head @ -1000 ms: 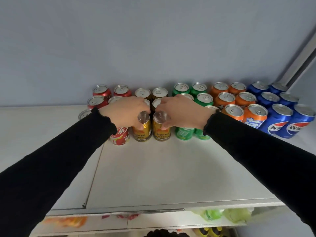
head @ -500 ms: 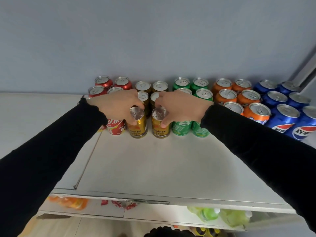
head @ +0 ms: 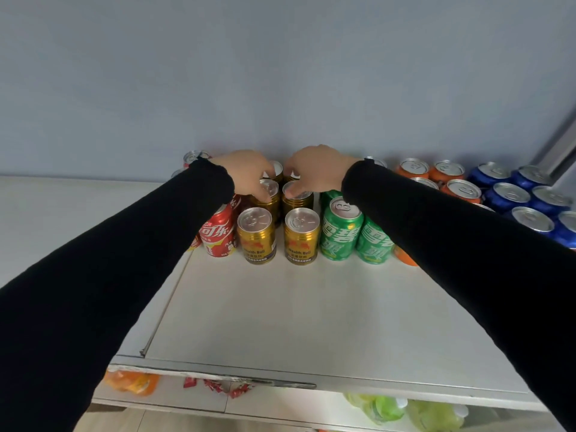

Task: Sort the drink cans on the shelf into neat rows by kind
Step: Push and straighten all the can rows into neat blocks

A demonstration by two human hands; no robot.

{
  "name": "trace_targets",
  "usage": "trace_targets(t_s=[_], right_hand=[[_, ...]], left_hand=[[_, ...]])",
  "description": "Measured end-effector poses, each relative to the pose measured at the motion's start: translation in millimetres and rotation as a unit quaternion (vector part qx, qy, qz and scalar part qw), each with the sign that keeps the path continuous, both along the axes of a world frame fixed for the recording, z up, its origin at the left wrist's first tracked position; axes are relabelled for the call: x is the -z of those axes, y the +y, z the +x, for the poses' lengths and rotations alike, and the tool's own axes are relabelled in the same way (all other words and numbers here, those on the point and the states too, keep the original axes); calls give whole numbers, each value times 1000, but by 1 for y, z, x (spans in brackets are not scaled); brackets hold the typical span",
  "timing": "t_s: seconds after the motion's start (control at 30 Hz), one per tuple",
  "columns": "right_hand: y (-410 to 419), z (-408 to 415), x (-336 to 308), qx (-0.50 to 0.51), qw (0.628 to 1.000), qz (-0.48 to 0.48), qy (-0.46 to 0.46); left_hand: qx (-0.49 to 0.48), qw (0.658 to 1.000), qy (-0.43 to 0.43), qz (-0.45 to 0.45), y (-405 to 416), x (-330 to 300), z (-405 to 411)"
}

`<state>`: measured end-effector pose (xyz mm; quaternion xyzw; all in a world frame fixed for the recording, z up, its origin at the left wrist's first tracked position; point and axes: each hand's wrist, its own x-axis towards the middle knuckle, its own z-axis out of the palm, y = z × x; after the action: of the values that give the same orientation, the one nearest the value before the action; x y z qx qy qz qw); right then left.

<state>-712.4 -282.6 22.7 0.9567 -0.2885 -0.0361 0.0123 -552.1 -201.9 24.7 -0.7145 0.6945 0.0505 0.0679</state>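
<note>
Shelf (head: 311,322), white, centre of frame: drink cans stand at its back against the grey wall, grouped by colour from left to right.

- Red cans (head: 218,233): left of centre, partly hidden behind the left sleeve.
- Gold cans: two columns, centre. Front pair (head: 256,235) and (head: 301,236) stand free, a small gap between them. Second-row pair (head: 267,198) and (head: 297,199) are under the hands.
- Green cans (head: 341,233): just right of the gold, touching one another.
- Orange cans (head: 461,190): right of centre, partly hidden by the right sleeve.
- Blue cans (head: 511,194): far right.

Left hand (head: 246,173): fingers curled down, pinching the rim of the left second-row gold can. Right hand (head: 314,169): likewise curled, fingertips on the top of the right second-row gold can.

Handling note: the job looks nearly finished; the step seems to be squaring the gold columns. Slide each can upright by its rim, keep both level with their neighbours, and avoid nudging the front pair.

Lower shelf, bottom edge: orange and green packets, contents unclear.
</note>
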Motion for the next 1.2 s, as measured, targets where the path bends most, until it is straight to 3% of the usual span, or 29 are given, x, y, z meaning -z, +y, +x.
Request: trace_targets(t_s=[0.43,0.93,1.03,1.13,1.2], right_hand=[[-11,-10,6,-40,998,50,14],[-14,-14,2,-35,994,101,35],[-29,-19,-11,2,988,151,-30],[-53,-15,-19,55,988,67,-126],[-58,-6,-15,80,990,33,-113]], left_hand=[[6,999,46,-20,-2,14,11],[28,998,26,43,-13,5,17],[1,997,51,51,-17,-12,25],[-17,998,58,-12,-31,-24,38],[-24,998,50,-29,-43,-19,39]])
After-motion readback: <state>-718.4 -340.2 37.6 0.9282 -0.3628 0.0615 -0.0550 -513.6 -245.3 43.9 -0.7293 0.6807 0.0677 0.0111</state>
